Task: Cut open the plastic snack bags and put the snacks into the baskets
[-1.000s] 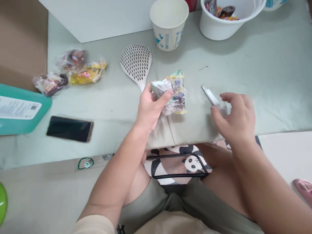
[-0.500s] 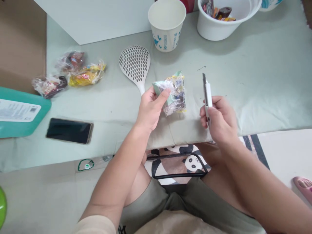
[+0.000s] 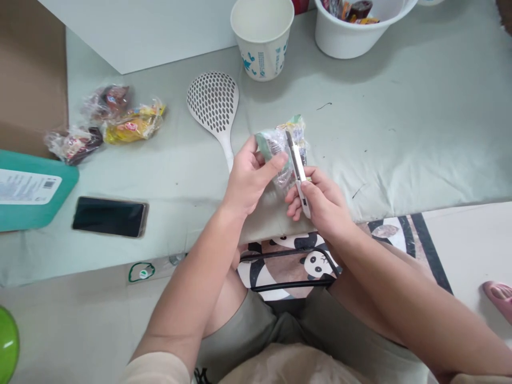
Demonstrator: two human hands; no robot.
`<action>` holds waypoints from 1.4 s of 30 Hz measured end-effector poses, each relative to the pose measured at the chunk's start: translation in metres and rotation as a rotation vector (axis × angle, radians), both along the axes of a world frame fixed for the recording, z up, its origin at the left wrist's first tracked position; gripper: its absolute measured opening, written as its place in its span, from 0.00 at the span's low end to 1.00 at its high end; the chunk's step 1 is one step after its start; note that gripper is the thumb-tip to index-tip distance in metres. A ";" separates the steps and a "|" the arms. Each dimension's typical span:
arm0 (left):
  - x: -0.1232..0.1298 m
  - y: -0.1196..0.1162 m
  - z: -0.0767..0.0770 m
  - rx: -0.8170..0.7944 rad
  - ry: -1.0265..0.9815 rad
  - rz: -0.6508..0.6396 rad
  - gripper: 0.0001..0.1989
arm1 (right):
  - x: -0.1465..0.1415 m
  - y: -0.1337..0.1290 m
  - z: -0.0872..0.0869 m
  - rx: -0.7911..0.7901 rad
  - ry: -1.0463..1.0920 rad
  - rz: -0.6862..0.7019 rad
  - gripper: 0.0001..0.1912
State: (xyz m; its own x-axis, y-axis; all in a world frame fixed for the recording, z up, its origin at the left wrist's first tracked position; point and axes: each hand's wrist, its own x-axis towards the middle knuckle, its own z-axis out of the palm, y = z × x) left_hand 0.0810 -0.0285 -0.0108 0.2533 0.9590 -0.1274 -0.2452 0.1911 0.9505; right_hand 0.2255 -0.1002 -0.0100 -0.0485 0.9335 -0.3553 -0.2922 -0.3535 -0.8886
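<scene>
Between the thumb and fingers of my left hand [image 3: 254, 173] is a crinkled clear plastic snack packet [image 3: 276, 146] with green and yellow printing and a barcode. My right hand [image 3: 322, 200] is closed around a white utility knife [image 3: 298, 170], its dark blade pointing up and away from me. The knife lies across the packet's right part in this view; whether the blade touches the plastic I cannot tell. Just left of the packet a white slotted skimmer [image 3: 214, 101] rests on the cloth, its handle running behind my left hand.
A paper cup [image 3: 262, 58] and a white tub [image 3: 344, 40] with wrapped snacks stand at the back. Several wrapped snacks [image 3: 134, 125] lie at left, near a phone [image 3: 110, 216] and a teal container [image 3: 36, 189]. The table's front edge runs below my hands.
My right hand has brought the utility knife leftward to the packet. My left hand still holds the packet in about the same place, turned slightly. The view has shifted a little.
</scene>
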 end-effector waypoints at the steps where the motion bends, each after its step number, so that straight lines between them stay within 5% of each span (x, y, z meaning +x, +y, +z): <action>1: -0.001 -0.001 0.001 0.012 -0.006 -0.021 0.28 | 0.001 0.001 -0.001 0.004 0.004 -0.006 0.18; 6: -0.005 -0.005 0.003 0.068 0.090 -0.112 0.58 | 0.002 0.001 -0.003 0.010 0.026 0.001 0.19; 15: -0.007 -0.003 -0.005 0.256 0.303 -0.012 0.26 | -0.001 -0.001 0.000 -0.017 0.087 0.032 0.24; 27: -0.009 -0.006 -0.010 0.093 0.292 0.023 0.26 | -0.002 0.001 0.002 -0.118 0.084 -0.024 0.19; 42: -0.012 0.002 -0.009 0.261 0.351 0.088 0.24 | -0.001 -0.001 0.003 -0.154 0.085 0.018 0.18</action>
